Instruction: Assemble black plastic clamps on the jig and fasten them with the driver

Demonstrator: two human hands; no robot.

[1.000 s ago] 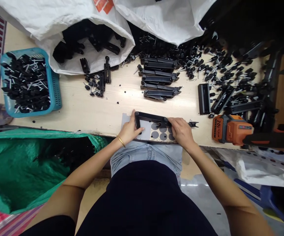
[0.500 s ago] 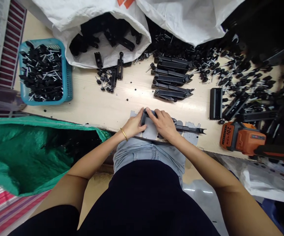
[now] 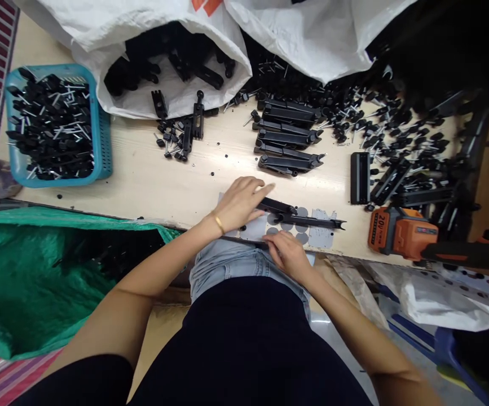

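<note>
My left hand (image 3: 242, 206), with a gold bangle at the wrist, is closed around the near-left end of a black hinged plastic arm (image 3: 278, 206). Its fingers reach over the top and hide that end. The arm's other, longer section (image 3: 320, 222) stretches right to a forked tip, over a grey mat with round grey discs (image 3: 301, 239). My right hand (image 3: 289, 254) is at the table's front edge, below the arm and apart from it. Its fingers are bent and pressed together; whatever is between them is hidden.
Several folded black arms (image 3: 289, 135) lie in a row behind my hands. A blue basket (image 3: 102, 141) holds black-headed screws, with more scattered at the right. White sacks (image 3: 100, 34) stand at the back, a green sack (image 3: 7, 270) at left, an orange-battery power tool (image 3: 400, 234) at right.
My right hand has let go of the black arm and drawn down to the table edge. The left hand has shifted over the arm's end, which now slants. The view has moved slightly right.
</note>
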